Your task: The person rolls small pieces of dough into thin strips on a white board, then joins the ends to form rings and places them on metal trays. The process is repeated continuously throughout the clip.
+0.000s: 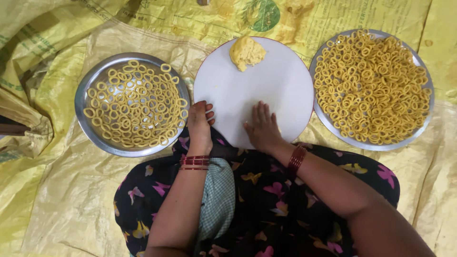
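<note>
Two hands low on white round board (281, 90). Right hand (263, 127) flat, palm down, fingers together, pressed on board's near part. Left hand (199, 124) curled at board's left edge, fingertips bent; anything pinched cannot be told. Dough lump (246, 52) on board's far edge, well apart from both hands. Left steel plate (85, 90) partly covered with dough rings (135, 102); right plate (419, 59) heaped with them. Yellow sacking (62, 190) beneath.

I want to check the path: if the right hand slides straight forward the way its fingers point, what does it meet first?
Probably the dough lump at the far edge of the white board; the right hand lies flat, with bare board between.
</note>
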